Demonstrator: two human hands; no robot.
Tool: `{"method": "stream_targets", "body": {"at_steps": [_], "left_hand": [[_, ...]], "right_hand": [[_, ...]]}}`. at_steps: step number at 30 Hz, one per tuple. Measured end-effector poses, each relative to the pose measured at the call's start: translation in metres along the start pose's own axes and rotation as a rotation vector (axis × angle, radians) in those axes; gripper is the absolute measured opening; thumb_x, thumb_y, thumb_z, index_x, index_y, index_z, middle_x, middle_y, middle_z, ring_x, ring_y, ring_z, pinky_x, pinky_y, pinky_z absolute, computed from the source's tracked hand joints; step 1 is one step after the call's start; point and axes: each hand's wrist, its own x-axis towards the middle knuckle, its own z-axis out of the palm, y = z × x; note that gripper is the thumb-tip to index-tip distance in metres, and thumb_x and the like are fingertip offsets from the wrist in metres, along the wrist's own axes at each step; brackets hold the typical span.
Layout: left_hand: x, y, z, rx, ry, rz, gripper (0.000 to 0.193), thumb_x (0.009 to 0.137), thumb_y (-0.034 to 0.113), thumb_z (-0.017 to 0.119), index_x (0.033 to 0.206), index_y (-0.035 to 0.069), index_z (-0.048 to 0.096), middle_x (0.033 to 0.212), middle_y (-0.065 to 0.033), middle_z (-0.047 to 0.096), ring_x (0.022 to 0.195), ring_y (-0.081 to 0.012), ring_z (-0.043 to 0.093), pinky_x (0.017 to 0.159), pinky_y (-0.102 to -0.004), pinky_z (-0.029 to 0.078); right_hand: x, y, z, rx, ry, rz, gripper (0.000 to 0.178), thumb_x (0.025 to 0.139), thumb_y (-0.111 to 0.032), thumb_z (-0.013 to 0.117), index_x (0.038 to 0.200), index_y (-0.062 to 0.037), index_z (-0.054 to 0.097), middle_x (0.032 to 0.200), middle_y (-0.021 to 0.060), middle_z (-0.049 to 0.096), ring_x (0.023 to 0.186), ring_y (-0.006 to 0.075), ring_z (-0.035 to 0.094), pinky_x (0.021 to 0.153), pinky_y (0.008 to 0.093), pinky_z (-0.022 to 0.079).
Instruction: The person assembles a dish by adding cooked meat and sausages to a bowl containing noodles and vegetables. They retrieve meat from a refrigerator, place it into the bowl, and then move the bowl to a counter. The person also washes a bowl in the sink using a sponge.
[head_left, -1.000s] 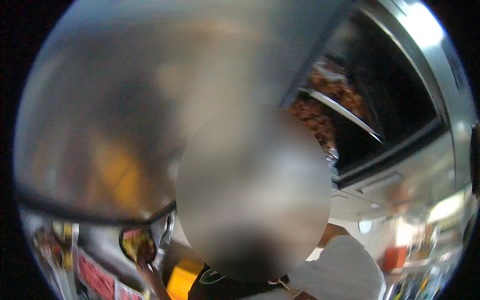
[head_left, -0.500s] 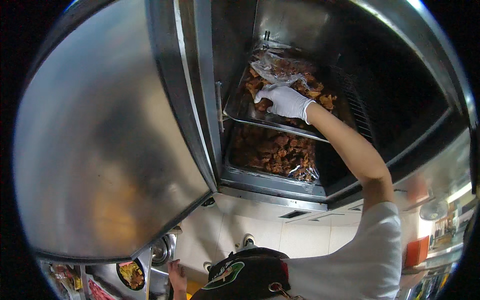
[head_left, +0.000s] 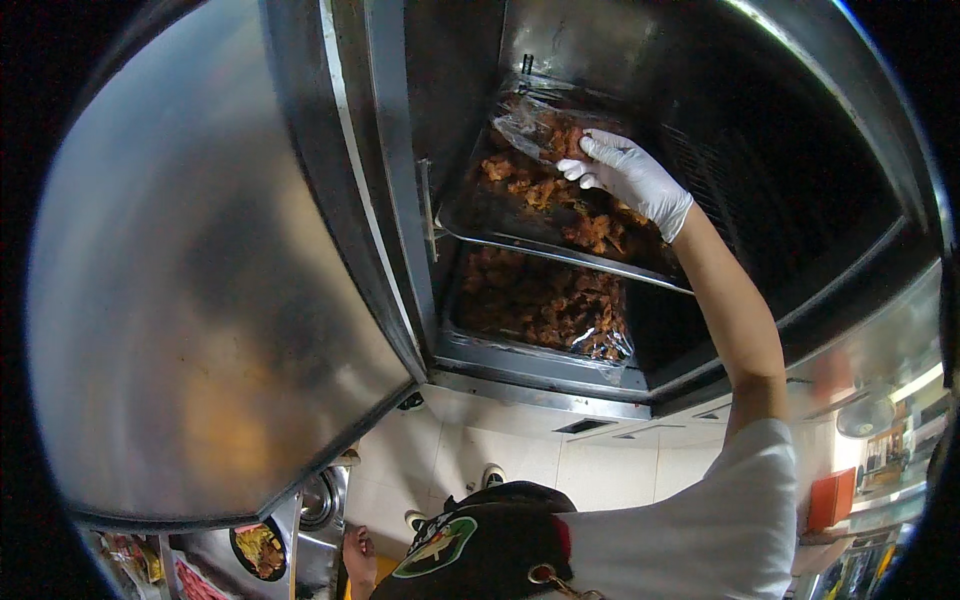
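Inside a steel cabinet, my right hand (head_left: 630, 178) wears a white glove and is closed on a clump of brown meat pieces (head_left: 566, 138), thumb above and fingers below. The clump is beside crumpled clear plastic film (head_left: 518, 128) at the back of the upper tray (head_left: 500, 238). More brown chunks (head_left: 540, 190) lie spread over that tray, under and in front of the hand. My bare left hand (head_left: 359, 550) hangs low beside a counter, its fingers loosely bent and apart, with nothing visible in them.
A lower tray of meat (head_left: 570, 310), partly lined with film, sits below. The steel door (head_left: 190, 280) stands wide open on the left. Behind it, a counter (head_left: 210, 555) holds a black dish of food (head_left: 260, 550) and a round metal container (head_left: 318, 500). A wire rack (head_left: 700, 185) is at the right.
My right hand has moved back and to the right from the tray's front left, and now holds meat near the film. The film sits further left. My left hand stays low.
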Motion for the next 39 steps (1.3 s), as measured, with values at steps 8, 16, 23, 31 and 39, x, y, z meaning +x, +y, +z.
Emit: {"method": "stream_targets", "body": {"at_steps": [8, 16, 23, 31, 39], "left_hand": [[0.014, 0.030, -0.015, -0.940, -0.306, -0.399, 0.013, 0.083, 0.006, 0.052, 0.095, 0.003, 0.057, 0.079, 0.0002, 0.051, 0.060, -0.0064, 0.041, 0.051, -0.0176, 0.033], [0.017, 0.006, -0.024, -1.263, -0.740, -0.296, 0.020, 0.082, 0.000, 0.050, 0.101, 0.002, 0.058, 0.082, -0.0024, 0.056, 0.064, -0.0049, 0.047, 0.056, -0.0164, 0.037], [-0.022, 0.058, 0.013, 0.088, -0.090, -0.012, 0.023, 0.081, 0.001, 0.052, 0.103, 0.002, 0.058, 0.078, -0.0030, 0.059, 0.063, -0.0085, 0.051, 0.055, -0.0188, 0.040], [-0.028, -0.006, 0.031, 0.124, 0.005, 0.207, 0.026, 0.079, 0.010, 0.056, 0.103, 0.000, 0.059, 0.072, -0.0059, 0.060, 0.060, -0.0118, 0.054, 0.055, -0.0251, 0.045], [-0.037, -0.057, 0.008, 0.284, -0.181, 0.248, 0.027, 0.080, 0.014, 0.058, 0.104, 0.002, 0.059, 0.075, -0.0094, 0.062, 0.065, -0.0177, 0.062, 0.056, -0.0272, 0.048]], "right_hand": [[-0.016, -0.008, -0.012, 0.163, 0.147, -0.114, 0.033, 0.088, -0.007, 0.056, 0.119, 0.0012, 0.048, 0.113, 0.0147, 0.055, 0.102, 0.0257, 0.058, 0.086, 0.0345, 0.051], [0.010, -0.018, -0.012, -0.526, 0.069, -0.061, 0.015, 0.085, -0.006, 0.058, 0.100, -0.0054, 0.060, 0.098, 0.0073, 0.060, 0.082, 0.0122, 0.057, 0.074, 0.0252, 0.049], [0.029, 0.037, 0.001, -1.714, -0.265, -0.334, 0.050, 0.073, 0.001, 0.057, 0.120, -0.0145, 0.055, 0.109, 0.0179, 0.054, 0.095, 0.0346, 0.057, 0.081, 0.0400, 0.048], [0.061, 0.038, -0.026, -1.231, -0.299, -0.105, 0.034, 0.080, -0.017, 0.064, 0.114, -0.0151, 0.061, 0.084, 0.0116, 0.065, 0.070, 0.0209, 0.063, 0.072, 0.0344, 0.050], [0.028, -0.007, 0.006, -0.520, -0.165, 0.055, 0.023, 0.086, -0.015, 0.063, 0.104, -0.0013, 0.060, 0.072, 0.0012, 0.057, 0.061, 0.0082, 0.054, 0.059, 0.0241, 0.046]]}}
